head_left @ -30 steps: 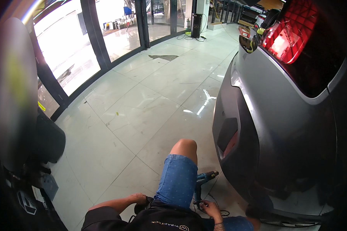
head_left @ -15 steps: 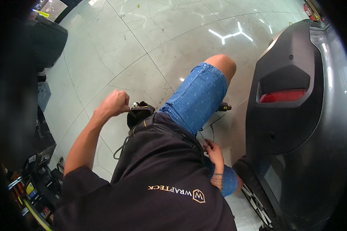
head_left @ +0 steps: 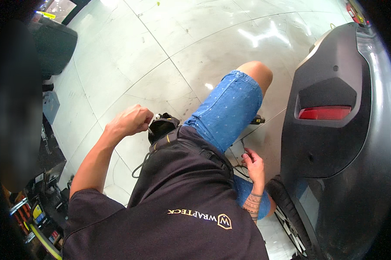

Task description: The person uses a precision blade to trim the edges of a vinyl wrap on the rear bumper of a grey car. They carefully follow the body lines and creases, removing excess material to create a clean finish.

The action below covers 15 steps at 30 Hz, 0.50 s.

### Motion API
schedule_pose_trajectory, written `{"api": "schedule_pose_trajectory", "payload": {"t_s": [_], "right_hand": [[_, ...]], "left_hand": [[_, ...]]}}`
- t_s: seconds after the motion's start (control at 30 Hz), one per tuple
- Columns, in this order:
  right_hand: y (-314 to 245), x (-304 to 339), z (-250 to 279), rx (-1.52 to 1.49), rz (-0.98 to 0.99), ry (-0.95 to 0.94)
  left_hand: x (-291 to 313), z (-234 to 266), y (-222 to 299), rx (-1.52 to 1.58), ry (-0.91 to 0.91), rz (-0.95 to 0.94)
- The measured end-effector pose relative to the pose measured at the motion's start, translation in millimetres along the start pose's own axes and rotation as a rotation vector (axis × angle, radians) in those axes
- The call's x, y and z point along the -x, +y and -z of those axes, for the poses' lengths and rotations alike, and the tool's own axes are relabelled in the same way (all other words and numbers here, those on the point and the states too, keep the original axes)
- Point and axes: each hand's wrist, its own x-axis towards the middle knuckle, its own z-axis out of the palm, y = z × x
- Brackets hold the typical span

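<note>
My left hand point(head_left: 132, 120) is closed at the mouth of a black waist pouch point(head_left: 163, 128) on my left hip. Its fingertips pinch something small at the rim, mostly hidden by the fingers. A small white item point(head_left: 157, 116) shows at the pouch opening. My right hand point(head_left: 255, 169) is low beside my right thigh, its fingers curled toward the thumb. A thin dark strand point(head_left: 243, 141) runs near its fingertips; whether the fingers hold it is unclear. Beyond my blue-shorts knee, the end of a black tool with a yellow mark point(head_left: 258, 120) lies on the floor.
A grey car's rear corner with a black bumper panel point(head_left: 321, 151) and red reflector point(head_left: 325, 113) stands close on my right, its wheel point(head_left: 291, 221) below. A black bin point(head_left: 56, 45) and tool clutter point(head_left: 39, 208) line the left. Tiled floor point(head_left: 160, 82) lies ahead.
My left hand has shifted slightly right and down against the pouch. My right hand has moved a little right and up, away from my hip, with its fingers raised.
</note>
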Motion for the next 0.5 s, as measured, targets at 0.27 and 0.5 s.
{"api": "schedule_pose_trajectory", "payload": {"t_s": [0.27, 0.5], "right_hand": [[8, 5, 0, 0.164, -0.017, -0.058], [19, 5, 2, 0.134, -0.02, -0.057]], "left_hand": [[4, -33, 4, -0.06, -0.089, -0.036], [2, -86, -23, -0.021, -0.092, -0.084]]}}
